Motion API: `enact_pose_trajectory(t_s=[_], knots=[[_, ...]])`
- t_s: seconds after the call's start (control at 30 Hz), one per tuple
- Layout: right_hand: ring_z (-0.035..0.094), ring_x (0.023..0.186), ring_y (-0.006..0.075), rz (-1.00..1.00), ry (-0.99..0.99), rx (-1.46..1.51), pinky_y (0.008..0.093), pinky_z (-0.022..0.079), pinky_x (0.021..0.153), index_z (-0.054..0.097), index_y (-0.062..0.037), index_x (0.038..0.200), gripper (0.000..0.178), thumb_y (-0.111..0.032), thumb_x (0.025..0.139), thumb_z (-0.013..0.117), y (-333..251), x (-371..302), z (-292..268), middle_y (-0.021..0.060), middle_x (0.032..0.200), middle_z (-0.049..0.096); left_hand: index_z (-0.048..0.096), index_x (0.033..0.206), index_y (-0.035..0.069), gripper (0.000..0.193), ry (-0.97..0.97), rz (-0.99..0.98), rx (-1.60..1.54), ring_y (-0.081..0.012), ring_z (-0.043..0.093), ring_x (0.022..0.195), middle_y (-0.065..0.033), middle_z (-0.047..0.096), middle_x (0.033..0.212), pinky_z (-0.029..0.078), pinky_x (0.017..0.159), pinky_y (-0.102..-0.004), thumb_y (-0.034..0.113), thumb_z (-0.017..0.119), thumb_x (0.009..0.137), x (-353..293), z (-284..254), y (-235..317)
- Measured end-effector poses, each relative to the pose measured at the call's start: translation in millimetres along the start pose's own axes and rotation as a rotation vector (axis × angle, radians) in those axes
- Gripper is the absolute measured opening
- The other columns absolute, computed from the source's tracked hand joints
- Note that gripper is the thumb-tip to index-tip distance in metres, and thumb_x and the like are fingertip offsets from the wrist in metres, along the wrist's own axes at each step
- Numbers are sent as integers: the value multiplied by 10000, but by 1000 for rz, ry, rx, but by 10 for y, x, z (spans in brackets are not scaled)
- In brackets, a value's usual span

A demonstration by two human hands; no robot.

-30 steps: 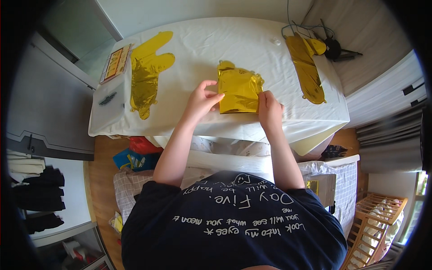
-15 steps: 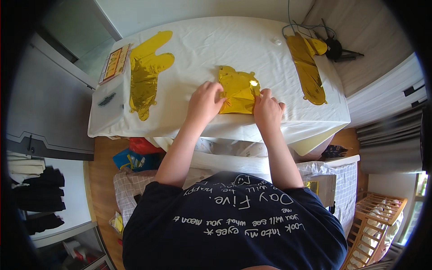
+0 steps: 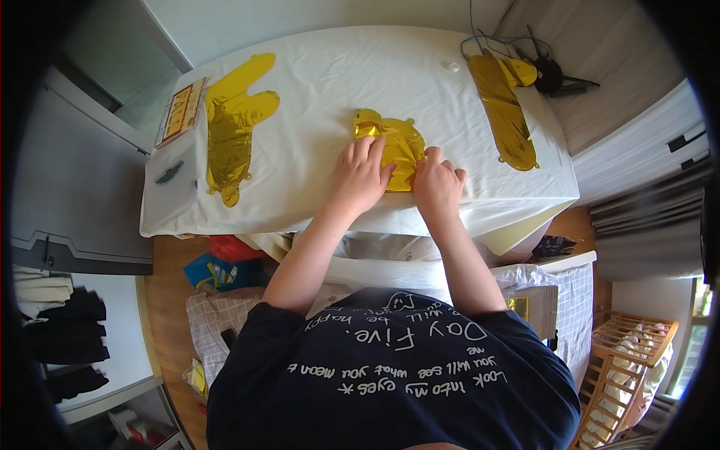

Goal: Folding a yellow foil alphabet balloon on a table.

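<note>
A partly folded gold foil balloon (image 3: 403,144) lies near the front of the white-covered table, between my hands. Across its left part rests my left hand (image 3: 358,180), fingers stretched forward over the foil and thumb spread toward the middle. A shiny flap curls up just beyond those fingertips. My right hand (image 3: 438,184) is closed at the balloon's right edge, its fingers bent and pinching the foil there. What lies under the left palm is hidden.
Another flat gold foil balloon (image 3: 232,127) lies at the left, beside a flat printed package (image 3: 180,112) and a clear plastic sheet (image 3: 169,195). At the right is a third gold foil balloon (image 3: 504,112), near a black device with antennas (image 3: 551,73) and cables. A small white object (image 3: 452,67) sits far back.
My left hand has moved from the foil's left edge onto its surface, fingers now stretched out. The left part of the foil has curled up. My right hand stays at the right edge.
</note>
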State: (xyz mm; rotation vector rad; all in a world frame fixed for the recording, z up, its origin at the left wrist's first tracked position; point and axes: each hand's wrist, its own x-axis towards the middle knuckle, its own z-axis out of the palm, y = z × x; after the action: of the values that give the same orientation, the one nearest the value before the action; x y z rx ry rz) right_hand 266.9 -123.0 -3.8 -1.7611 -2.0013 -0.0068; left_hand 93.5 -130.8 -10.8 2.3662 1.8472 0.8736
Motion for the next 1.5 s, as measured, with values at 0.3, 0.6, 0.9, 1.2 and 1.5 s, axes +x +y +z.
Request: enact_pose_trajectory(t_s=[0.3,0.6,0.9,1.2,1.5], knots=[[680,868,336,141,-132,159,459,473,866,577,-57,1169,240,-210,988,612,26,-1,-240,132,807,704,301,1593,-8,815,-236,-44,165,-312,211,1579,-186,284,1677,183,1279,-486,577,444,1044,12,26,-14],[509,1395,307,-453,-82,90,501,388,1157,553,-66,1434,493,-214,974,645,134,-378,-302,139,1478,557,294,1597,3,829,-223,-45,161,-314,217,1575,-189,286,1674,182,1278,-496,576,482,1028,12,41,-21],[395,1501,271,-553,-178,16,518,272,1235,449,-76,1541,633,-327,990,634,368,-369,-180,114,1607,440,314,1585,-3,813,-193,-53,127,-334,237,1567,-201,301,1664,191,1269,-523,550,507,1021,14,36,-27],[410,1490,284,-570,-263,107,516,273,1239,470,-48,1521,578,-284,1012,609,392,-264,-299,141,1577,473,319,1581,-5,822,-207,-62,164,-349,249,1561,-205,311,1658,184,1264,-546,545,532,1009,16,3,6],[474,1447,268,-564,-234,84,507,331,1207,540,-28,1458,519,-308,1024,589,428,-189,-319,145,1519,542,307,1584,-14,872,-198,-52,162,-355,242,1563,-215,311,1656,190,1259,-557,592,528,997,12,32,-14]])
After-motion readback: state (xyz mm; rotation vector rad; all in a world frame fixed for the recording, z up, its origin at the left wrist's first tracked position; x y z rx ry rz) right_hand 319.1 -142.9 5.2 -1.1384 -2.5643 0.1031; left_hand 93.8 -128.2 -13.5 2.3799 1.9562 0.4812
